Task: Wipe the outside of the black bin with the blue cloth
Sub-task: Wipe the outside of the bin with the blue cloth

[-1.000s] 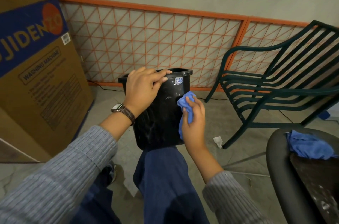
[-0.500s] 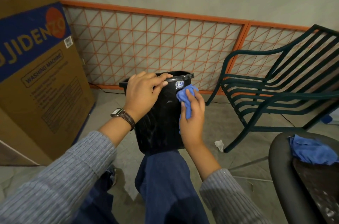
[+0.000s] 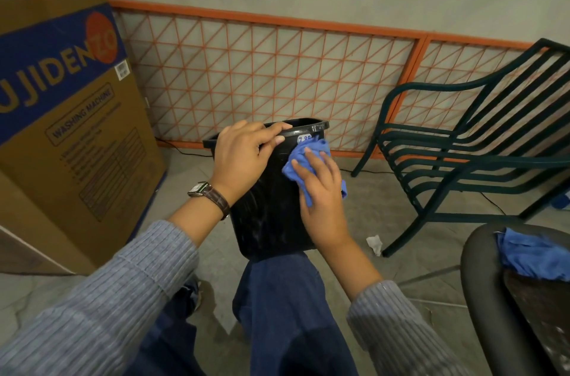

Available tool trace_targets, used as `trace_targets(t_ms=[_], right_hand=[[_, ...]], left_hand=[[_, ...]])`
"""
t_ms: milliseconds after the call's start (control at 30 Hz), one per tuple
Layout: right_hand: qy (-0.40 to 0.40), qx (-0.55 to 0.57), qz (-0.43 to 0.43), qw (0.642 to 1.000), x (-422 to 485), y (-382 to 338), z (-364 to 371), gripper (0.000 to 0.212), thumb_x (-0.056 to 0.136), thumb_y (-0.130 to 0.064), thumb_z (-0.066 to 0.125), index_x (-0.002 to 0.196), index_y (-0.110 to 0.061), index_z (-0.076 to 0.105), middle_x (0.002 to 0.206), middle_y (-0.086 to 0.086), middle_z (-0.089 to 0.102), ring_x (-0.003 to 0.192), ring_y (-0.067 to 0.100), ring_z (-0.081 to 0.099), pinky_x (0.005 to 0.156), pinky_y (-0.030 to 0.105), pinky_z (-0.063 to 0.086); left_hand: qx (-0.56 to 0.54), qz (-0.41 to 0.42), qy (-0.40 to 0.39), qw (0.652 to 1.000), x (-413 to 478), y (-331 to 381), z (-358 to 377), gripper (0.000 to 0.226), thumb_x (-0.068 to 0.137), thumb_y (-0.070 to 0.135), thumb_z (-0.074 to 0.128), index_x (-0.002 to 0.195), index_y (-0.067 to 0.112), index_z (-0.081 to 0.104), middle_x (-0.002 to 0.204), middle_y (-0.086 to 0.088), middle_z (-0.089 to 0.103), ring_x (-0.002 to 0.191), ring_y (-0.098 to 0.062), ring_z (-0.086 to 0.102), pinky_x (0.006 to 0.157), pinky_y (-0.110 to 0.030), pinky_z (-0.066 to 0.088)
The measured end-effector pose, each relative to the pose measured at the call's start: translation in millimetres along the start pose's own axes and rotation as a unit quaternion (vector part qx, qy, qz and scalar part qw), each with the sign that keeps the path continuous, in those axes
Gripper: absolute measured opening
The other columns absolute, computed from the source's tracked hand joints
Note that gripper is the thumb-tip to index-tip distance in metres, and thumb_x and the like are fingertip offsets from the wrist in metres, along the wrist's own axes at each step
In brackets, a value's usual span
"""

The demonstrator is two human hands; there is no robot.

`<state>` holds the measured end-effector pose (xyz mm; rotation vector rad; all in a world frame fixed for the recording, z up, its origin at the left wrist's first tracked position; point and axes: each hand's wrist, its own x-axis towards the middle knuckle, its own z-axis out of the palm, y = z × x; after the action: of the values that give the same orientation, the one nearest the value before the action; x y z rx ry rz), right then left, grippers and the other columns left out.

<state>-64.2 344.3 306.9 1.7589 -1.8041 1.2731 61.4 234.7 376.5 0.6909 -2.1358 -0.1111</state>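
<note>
The black bin rests upright on my right knee, its near wall streaked with pale smears and a round price sticker just under the rim. My left hand grips the bin's near rim, fingers curled over the edge. My right hand presses the bunched blue cloth flat against the upper right of the near wall, just below the sticker, with its fingers straight. Part of the cloth hangs out past the hand's right side.
A large washing machine carton stands at the left. A dark green slatted chair is at the right, before an orange lattice fence. A second blue cloth lies in a dark tub at bottom right. A paper scrap lies on the floor.
My right hand has slid the cloth up the bin's wall from its middle towards the rim and sticker, and now lies flatter on it. My left hand has kept its grip.
</note>
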Motion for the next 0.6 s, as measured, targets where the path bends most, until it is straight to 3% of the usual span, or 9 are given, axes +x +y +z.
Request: trace_targets(t_ms=[100,200,267,367,467,600], right_hand=[[-0.041,-0.014,-0.041,0.998,-14,15,-11,0.041,0.080,0.004,0.063,0.119,-0.007,0.060,0.133,0.007,0.050,0.126,0.028,0.037,0.108,0.039,0.032],[0.009,0.020,0.032,0.999,-7,9,-14,0.037,0.081,0.003,0.060,0.117,-0.007,0.061,0.131,0.000,0.046,0.121,0.026,0.040,0.104,0.039,0.035],[0.024,0.015,0.058,0.998,2,-2,-8,0.039,0.083,0.004,0.058,0.120,-0.007,0.060,0.134,0.004,0.048,0.126,0.028,0.037,0.110,0.036,0.029],[-0.025,-0.016,-0.008,1.000,2,-5,0,0.039,0.089,-0.002,0.048,0.126,-0.007,0.055,0.139,0.007,0.045,0.135,0.031,0.026,0.115,0.037,0.020],[-0.083,-0.042,-0.064,0.994,-9,11,-9,0.035,0.090,-0.011,0.048,0.123,-0.010,0.058,0.137,0.005,0.049,0.133,0.030,0.030,0.110,0.047,0.029],[-0.024,-0.035,-0.024,0.999,2,14,-23,0.034,0.085,-0.001,0.055,0.117,-0.008,0.062,0.131,0.005,0.051,0.122,0.027,0.038,0.108,0.035,0.030]], left_hand=[[-0.008,-0.008,-0.006,1.000,-1,-4,-2,0.031,0.091,0.040,0.045,0.115,0.033,0.063,0.068,0.010,0.058,0.067,-0.012,0.047,0.065,-0.028,0.035],[-0.008,-0.006,-0.019,1.000,0,0,-3,0.033,0.091,0.042,0.042,0.116,0.034,0.062,0.072,0.006,0.063,0.070,-0.016,0.051,0.066,-0.031,0.038],[-0.004,-0.006,-0.022,1.000,1,4,-2,0.032,0.091,0.041,0.043,0.116,0.035,0.062,0.071,0.006,0.062,0.071,-0.016,0.052,0.067,-0.031,0.038],[0.005,-0.004,-0.023,1.000,2,7,-2,0.029,0.091,0.036,0.046,0.116,0.034,0.062,0.068,0.007,0.059,0.070,-0.016,0.051,0.066,-0.030,0.037],[0.005,0.007,-0.024,1.000,2,5,-3,0.031,0.091,0.038,0.044,0.116,0.035,0.062,0.068,0.006,0.059,0.069,-0.016,0.051,0.065,-0.030,0.035],[0.017,0.031,-0.022,0.999,4,8,0,0.032,0.091,0.038,0.044,0.116,0.033,0.062,0.069,0.007,0.060,0.069,-0.015,0.050,0.067,-0.025,0.025]])
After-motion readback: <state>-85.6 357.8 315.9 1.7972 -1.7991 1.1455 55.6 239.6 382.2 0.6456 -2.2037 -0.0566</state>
